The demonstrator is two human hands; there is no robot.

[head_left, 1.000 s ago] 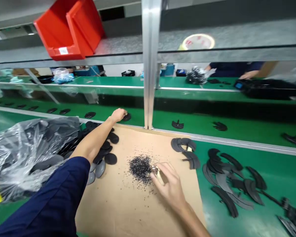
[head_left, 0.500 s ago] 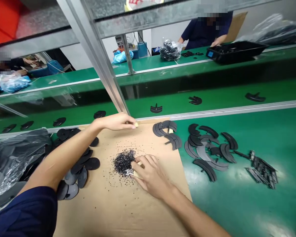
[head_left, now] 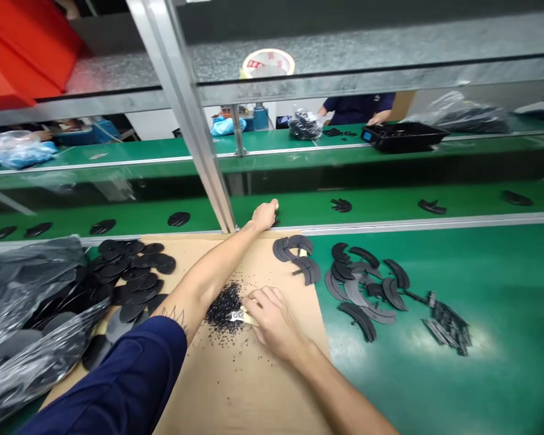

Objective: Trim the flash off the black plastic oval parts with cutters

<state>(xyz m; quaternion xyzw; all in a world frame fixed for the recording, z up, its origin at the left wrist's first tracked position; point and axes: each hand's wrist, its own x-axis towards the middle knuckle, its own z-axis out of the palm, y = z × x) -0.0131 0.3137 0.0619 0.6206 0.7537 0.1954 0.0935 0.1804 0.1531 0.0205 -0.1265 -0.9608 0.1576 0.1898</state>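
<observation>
My left hand [head_left: 265, 215] is stretched out over the green belt behind the table edge. Its fingers are closed on a black curved part [head_left: 277, 219], mostly hidden behind them. My right hand [head_left: 274, 317] holds cutting pliers [head_left: 238, 316] with cream handles, the metal head pointing left. Under that head lies a pile of tiny black bits [head_left: 222, 305] on brown cardboard [head_left: 254, 393]. Just beyond, black curved parts [head_left: 306, 270] lie on the cardboard's right edge.
Black discs [head_left: 136, 278] and a clear plastic bag [head_left: 36, 302] are at left. At right lie more curved parts [head_left: 356, 293] and narrow black pieces [head_left: 448, 326]. A metal post [head_left: 194, 121] rises behind the cardboard. Across the belt, a person [head_left: 358, 109] sits by a black tray [head_left: 403, 138].
My left hand has gone from above the cardboard out to the belt and closed on a black curved part there. My right hand stays with the pliers at the pile. The view has tilted up.
</observation>
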